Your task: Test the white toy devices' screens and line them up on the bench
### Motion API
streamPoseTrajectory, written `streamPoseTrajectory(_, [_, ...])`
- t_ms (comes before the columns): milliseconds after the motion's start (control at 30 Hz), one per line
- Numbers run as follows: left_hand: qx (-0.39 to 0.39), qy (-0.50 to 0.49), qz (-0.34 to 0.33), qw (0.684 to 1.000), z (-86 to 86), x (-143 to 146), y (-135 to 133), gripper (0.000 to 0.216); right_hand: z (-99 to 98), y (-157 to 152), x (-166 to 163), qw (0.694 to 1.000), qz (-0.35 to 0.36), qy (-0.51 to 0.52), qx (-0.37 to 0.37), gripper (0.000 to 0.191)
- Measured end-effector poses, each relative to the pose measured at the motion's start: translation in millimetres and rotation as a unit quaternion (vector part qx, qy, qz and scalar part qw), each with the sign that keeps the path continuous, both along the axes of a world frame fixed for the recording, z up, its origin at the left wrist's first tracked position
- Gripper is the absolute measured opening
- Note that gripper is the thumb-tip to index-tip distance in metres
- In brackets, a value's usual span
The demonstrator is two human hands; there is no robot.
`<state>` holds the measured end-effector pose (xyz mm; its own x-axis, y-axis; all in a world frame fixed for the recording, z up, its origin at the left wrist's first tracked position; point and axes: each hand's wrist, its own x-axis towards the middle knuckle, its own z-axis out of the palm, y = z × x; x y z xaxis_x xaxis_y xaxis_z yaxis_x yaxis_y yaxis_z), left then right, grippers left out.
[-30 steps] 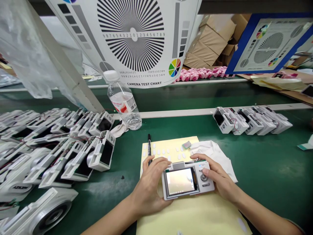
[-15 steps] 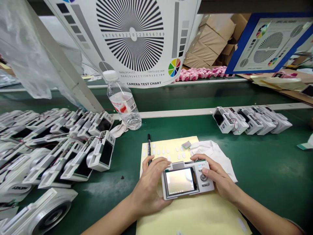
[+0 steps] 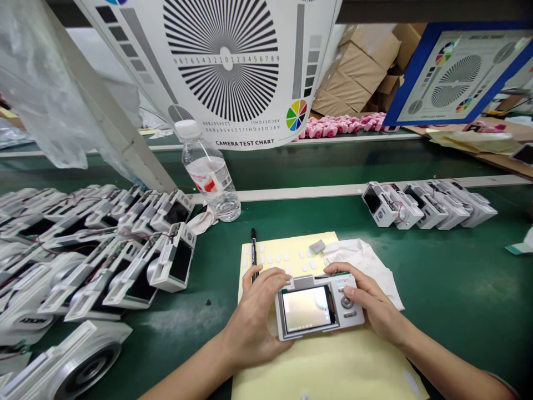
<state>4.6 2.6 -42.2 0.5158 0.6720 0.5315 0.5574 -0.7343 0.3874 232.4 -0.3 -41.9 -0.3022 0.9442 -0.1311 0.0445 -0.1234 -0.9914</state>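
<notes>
A small white digital camera (image 3: 320, 306) is held above a yellow sheet (image 3: 333, 364), its lit screen facing me. My left hand (image 3: 259, 318) grips its left end, fingers along the top and thumb underneath. Around the right end is my right hand (image 3: 370, 303), its thumb on the buttons beside the screen and a finger on the top edge. Small white stickers (image 3: 278, 258) and a black marker (image 3: 254, 253) lie on the sheet beyond the camera. A white cloth (image 3: 366, 258) lies behind my right hand.
Many partly assembled cameras (image 3: 137, 266) crowd the bench's left side; several more cameras (image 3: 428, 205) stand in a row at right. A water bottle (image 3: 212, 178) stands near the rail. Behind it hangs a camera test chart (image 3: 245, 130). A blue-framed chart (image 3: 458, 78) hangs at right.
</notes>
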Motion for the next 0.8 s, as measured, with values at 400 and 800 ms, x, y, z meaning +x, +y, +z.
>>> streamPoseTrajectory(400, [-0.008, -0.009, -0.007, 1.000, -1.0, -0.7, -0.3, 0.059, -2.1, -0.8, -0.8, 0.999, 0.007, 0.026, -0.021, 0.033])
streamPoseTrajectory(800, [-0.084, -0.003, -0.026, 0.996, -3.7, -0.6, -11.0, 0.074, 11.5, -8.4, -14.5, 0.986, -0.009, 0.107, -0.125, 0.041])
